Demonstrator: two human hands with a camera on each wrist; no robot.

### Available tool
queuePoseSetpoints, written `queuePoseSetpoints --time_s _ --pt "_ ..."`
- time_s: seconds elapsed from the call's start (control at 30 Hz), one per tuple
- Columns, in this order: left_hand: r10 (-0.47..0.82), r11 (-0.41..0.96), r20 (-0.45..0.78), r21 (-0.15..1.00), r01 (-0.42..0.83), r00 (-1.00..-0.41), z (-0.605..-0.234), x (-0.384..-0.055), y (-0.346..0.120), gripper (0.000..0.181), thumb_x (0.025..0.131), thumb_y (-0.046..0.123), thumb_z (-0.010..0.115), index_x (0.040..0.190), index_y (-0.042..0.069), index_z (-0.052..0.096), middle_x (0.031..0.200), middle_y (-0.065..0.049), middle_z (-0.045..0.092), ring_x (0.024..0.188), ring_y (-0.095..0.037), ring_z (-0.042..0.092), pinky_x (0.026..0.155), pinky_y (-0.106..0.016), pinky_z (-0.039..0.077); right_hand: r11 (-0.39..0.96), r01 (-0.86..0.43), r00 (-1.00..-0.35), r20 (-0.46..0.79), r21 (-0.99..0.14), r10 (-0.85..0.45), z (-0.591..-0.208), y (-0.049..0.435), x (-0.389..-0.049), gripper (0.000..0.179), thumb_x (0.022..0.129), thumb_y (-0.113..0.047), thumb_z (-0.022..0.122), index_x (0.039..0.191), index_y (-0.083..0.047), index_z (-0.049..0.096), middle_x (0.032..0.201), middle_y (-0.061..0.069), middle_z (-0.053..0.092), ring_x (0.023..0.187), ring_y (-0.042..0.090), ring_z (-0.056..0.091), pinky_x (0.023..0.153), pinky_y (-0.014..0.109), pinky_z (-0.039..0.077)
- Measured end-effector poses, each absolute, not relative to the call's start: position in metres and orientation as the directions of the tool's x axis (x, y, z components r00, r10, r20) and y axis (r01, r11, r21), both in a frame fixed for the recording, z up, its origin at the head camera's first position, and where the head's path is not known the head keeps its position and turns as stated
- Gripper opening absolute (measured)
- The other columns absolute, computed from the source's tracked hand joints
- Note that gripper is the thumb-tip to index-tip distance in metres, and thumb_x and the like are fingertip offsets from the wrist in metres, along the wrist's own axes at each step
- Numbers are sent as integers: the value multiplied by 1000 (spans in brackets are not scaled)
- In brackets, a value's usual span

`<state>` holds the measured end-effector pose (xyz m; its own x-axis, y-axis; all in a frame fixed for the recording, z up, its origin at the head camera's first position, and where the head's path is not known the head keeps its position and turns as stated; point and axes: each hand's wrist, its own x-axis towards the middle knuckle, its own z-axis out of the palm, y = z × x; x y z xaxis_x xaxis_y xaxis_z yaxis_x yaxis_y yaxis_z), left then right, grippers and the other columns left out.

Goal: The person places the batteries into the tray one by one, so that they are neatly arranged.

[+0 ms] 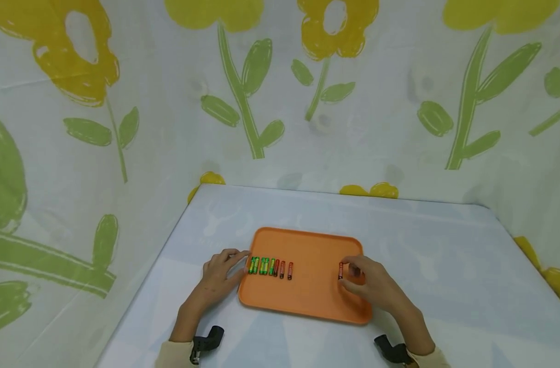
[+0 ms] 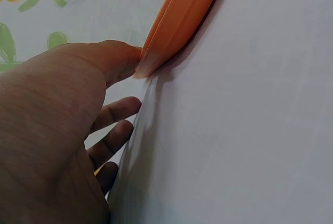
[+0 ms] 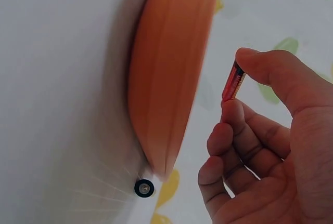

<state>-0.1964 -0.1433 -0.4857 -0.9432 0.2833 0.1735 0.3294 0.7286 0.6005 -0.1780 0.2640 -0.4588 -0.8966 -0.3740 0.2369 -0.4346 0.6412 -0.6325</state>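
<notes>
An orange tray (image 1: 314, 266) lies on the table. Along its left side several green-and-yellow batteries (image 1: 264, 266) stand in a row, followed by 3 red ones, the last red battery (image 1: 290, 271) slightly apart. Over the tray's right part, my right hand (image 1: 374, 283) pinches a red battery with a dark end (image 3: 234, 81) between thumb and forefinger, one at each end; its other fingers are loosely bent. At the tray's left edge my left hand (image 1: 217, 278) touches the rim with its thumb, fingers spread and holding nothing.
A pale patterned cloth covers the table (image 1: 427, 255); a flowered curtain (image 1: 376, 117) hangs behind and at the sides. In the right wrist view a small round black-rimmed disc (image 3: 144, 188) shows by the tray's edge; I cannot tell what it belongs to.
</notes>
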Motion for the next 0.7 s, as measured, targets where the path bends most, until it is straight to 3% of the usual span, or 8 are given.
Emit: queuePoseSetpoints --time_s 0.7 --pt "295 729 148 604 323 -944 -487 -200 -144 45 101 33 61 145 25 56 138 -4 49 125 -34 42 103 -58 20 620 -437 -888 202 -652 -412 -457 242 -176 37 87 -22 80 119 -10 66 90 -6 58 82 11 53 71 26 49"
